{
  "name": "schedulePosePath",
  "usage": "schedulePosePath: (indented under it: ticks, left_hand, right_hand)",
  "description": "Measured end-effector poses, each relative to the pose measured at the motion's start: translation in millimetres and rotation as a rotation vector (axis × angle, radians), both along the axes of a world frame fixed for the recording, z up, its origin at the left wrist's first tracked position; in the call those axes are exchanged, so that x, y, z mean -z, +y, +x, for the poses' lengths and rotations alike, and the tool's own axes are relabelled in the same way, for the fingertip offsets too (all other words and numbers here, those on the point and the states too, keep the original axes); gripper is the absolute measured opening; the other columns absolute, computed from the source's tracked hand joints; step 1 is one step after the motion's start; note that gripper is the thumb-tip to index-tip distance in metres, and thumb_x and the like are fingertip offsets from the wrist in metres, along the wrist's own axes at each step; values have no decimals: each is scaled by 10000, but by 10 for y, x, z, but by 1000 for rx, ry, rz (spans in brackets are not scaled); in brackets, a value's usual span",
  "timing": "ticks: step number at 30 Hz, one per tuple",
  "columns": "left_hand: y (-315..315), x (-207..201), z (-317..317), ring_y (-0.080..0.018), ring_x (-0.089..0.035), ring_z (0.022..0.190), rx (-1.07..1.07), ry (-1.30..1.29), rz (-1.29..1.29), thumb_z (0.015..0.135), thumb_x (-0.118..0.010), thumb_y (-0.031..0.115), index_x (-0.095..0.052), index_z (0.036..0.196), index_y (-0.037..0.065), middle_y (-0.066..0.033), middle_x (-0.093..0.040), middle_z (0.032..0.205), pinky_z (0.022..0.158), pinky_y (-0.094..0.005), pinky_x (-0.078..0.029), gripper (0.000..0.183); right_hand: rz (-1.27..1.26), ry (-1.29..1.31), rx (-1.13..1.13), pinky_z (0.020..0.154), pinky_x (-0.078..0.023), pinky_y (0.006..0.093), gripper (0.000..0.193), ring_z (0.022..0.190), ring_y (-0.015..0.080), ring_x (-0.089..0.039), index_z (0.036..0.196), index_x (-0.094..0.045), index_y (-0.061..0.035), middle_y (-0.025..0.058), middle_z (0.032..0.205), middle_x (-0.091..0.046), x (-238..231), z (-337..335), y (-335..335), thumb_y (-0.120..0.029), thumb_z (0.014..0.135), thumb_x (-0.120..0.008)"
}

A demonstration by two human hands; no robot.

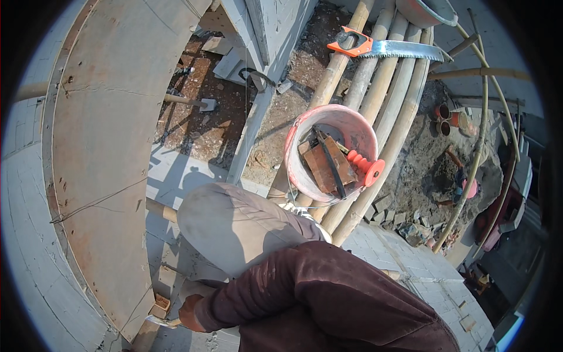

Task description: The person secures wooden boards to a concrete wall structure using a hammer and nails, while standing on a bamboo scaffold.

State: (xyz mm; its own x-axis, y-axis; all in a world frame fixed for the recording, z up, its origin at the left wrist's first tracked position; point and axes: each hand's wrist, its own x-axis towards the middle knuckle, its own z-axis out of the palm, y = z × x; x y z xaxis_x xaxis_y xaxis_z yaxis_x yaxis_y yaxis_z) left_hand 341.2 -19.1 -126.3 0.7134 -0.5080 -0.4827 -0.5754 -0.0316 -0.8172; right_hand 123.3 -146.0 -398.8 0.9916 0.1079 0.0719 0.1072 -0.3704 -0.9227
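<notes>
Stretching toward 7 o'clock, a dark maroon sleeve (264, 290) ends in the right hand (191, 314), bent low beside the pale knee (226, 226). The fingers seem curled by a thin, light-coloured piece (166, 321), but from where I stand I cannot tell whether they grip it or only touch it; the left hand is out of sight. That piece sits just off the lower end of a big, scuffed brown panel (111, 146), which sweeps up from 7 o'clock through 9 to 11. A small tan block (159, 305) is right above the piece, close to the panel's edge.

Farther out, just past the centre toward 2 o'clock, a chalky pink bucket (298, 126) rests tilted on a row of bamboo poles (384, 97). Inside I see brown flat pieces (328, 164) with a black bar (332, 166) across them, and a red spool (369, 169) at the bucket's 4-o'clock rim. A handsaw (404, 49) with an orange handle lies over the poles at 1 o'clock, with a second bucket (423, 13) beyond it. Toward 3 o'clock, down on the ground, another person (467, 189) in pinkish headwear bends beside grey earth (431, 158).
</notes>
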Motion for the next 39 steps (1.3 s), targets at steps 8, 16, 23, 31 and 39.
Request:
schedulePosePath:
  ticks: [8,16,23,31,39]
  left_hand:
    - [327,122,59,-380,-504,1041,-61,-18,-366,538,-860,276,-544,947,55,-150,-528,1028,925,-494,-414,562]
    - [188,-202,189,-289,-498,1062,95,-4,-459,563,-809,294,-603,1033,69,-119,-535,1057,944,-401,-392,560]
    - [498,20,116,-287,-489,1090,1,-8,-480,542,-827,304,-594,1079,77,-115,-532,1077,997,-400,-378,627]
    - [395,-5,211,-261,-506,1051,128,-26,-527,582,-799,277,-618,997,82,-100,-549,1045,941,-372,-386,493]
    - [514,43,283,-338,-471,1068,-10,-2,-639,498,-791,220,-575,981,37,-155,-499,1036,1002,-435,-353,559]
  right_hand:
    - [71,134,-43,729,-569,440,291,896,341,-709,1048,-620,56,208,948,-706,-285,-326,-531,-149,842,-604]
    - [-25,218,-62,726,-530,473,479,831,383,-681,1138,-488,22,196,849,-682,-462,-299,-917,-350,891,-659]
    - [-147,329,-196,752,-520,490,508,871,384,-671,1121,-493,-16,188,885,-678,-411,-159,-705,-419,874,-678]
    - [-156,384,-218,826,-522,493,471,941,405,-667,1098,-507,-5,232,977,-676,-450,10,-684,-380,862,-668]
    - [-103,378,-162,833,-535,472,448,971,403,-672,1118,-576,26,229,1025,-679,-229,80,-614,-292,826,-698]
